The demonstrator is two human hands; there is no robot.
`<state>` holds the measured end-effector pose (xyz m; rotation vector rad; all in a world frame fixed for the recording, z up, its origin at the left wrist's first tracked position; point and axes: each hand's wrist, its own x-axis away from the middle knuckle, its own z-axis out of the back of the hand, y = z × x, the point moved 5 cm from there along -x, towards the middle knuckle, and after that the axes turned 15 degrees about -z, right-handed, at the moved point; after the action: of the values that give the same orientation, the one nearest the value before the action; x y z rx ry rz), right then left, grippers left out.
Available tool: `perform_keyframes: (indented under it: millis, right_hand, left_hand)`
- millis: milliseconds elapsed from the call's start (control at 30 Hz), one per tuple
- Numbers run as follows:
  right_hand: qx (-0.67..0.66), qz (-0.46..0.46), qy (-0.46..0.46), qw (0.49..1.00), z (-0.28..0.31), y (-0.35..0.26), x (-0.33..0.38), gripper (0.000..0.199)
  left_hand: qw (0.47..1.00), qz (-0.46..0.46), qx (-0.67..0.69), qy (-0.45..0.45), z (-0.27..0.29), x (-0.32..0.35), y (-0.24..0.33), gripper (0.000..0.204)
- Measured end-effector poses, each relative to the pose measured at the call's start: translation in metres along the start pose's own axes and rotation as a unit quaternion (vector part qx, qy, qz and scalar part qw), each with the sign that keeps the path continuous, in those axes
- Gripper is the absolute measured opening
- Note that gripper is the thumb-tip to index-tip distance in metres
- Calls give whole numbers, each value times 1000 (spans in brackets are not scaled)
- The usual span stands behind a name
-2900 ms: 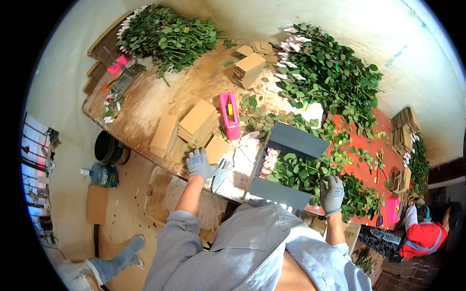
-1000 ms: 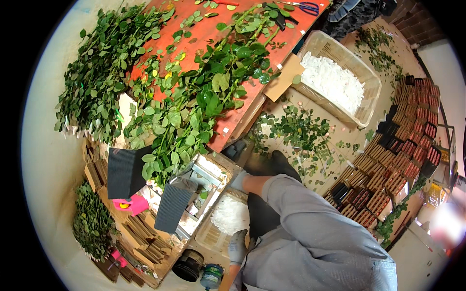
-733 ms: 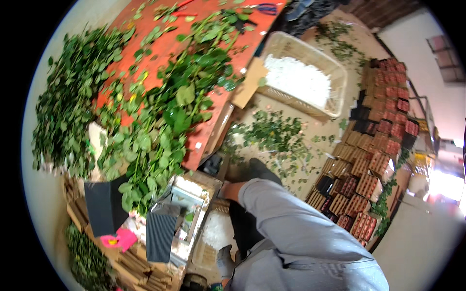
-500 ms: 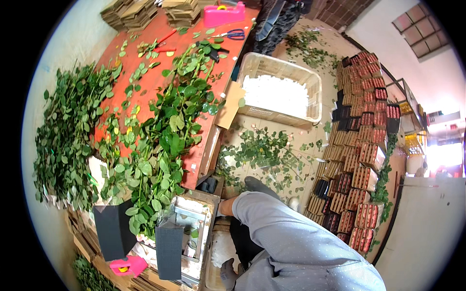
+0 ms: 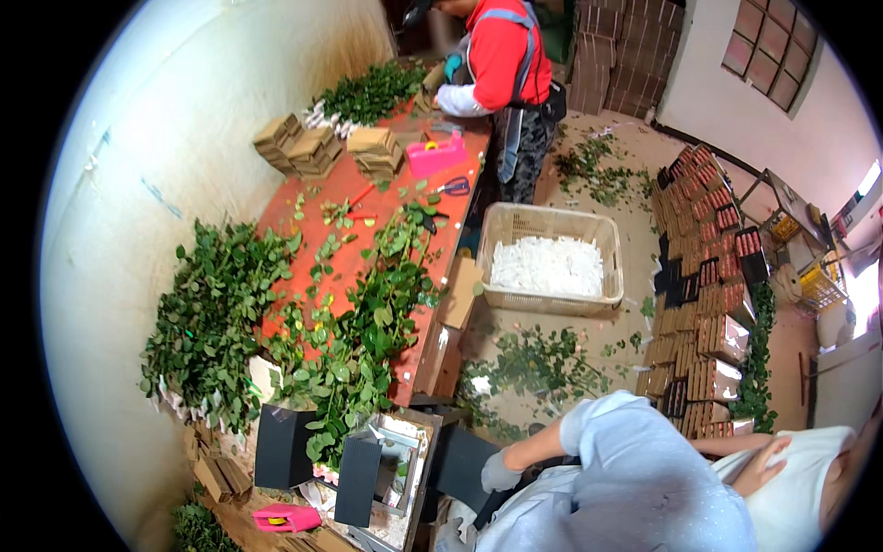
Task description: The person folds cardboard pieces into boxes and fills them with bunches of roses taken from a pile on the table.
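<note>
My right hand (image 5: 501, 471), in a grey glove, reaches out of a light blue sleeve to the right edge of a dark flap (image 5: 457, 463), its fingers curled there. The flap belongs to an open box (image 5: 397, 460) with upright dark panels, which stands at the near end of the red table (image 5: 359, 244) under leafy green stems (image 5: 354, 345). Only the top of my gloved left hand (image 5: 451, 535) shows at the bottom edge, near the box; what it holds is hidden.
A plastic crate (image 5: 552, 267) of white material stands on the floor beside cut leaves (image 5: 533, 363) and rows of stacked boxes (image 5: 704, 313). A person in a red top (image 5: 497, 55) works at the far table end, another's hand (image 5: 763, 467) lies at my right. Cardboard stacks (image 5: 313, 147) and a pink tool (image 5: 437, 152) lie on the table.
My view has swung from the near table end and box to the whole table, floor and far co-worker. My right hand stays at the box.
</note>
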<state>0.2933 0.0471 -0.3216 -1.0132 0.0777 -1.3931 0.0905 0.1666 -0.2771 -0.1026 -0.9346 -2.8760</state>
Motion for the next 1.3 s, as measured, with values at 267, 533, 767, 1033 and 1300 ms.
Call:
perform_keyframes:
  millis: [267,533,767,1033,1300]
  right_hand:
    - [-275,14,38,961,149,20,176,25]
    - [-584,113,346,726,201,-42,164,40]
    - [-666,152,207,700,243,-104,209,47]
    - [-514,59,389,763,277,-63,185,64]
    - [-521,88,317,788,358,-112,117,22]
  left_hand:
    - [959,9,-10,282,93,-76,171,56]
    - [948,-82,76,298,122,-121,231,85]
    - [920,-98,5,379,146,-121,201,38]
    - [843,-88,216,484,270,-70,203,25]
    - [769,-158,333,522,390,-50,121,35]
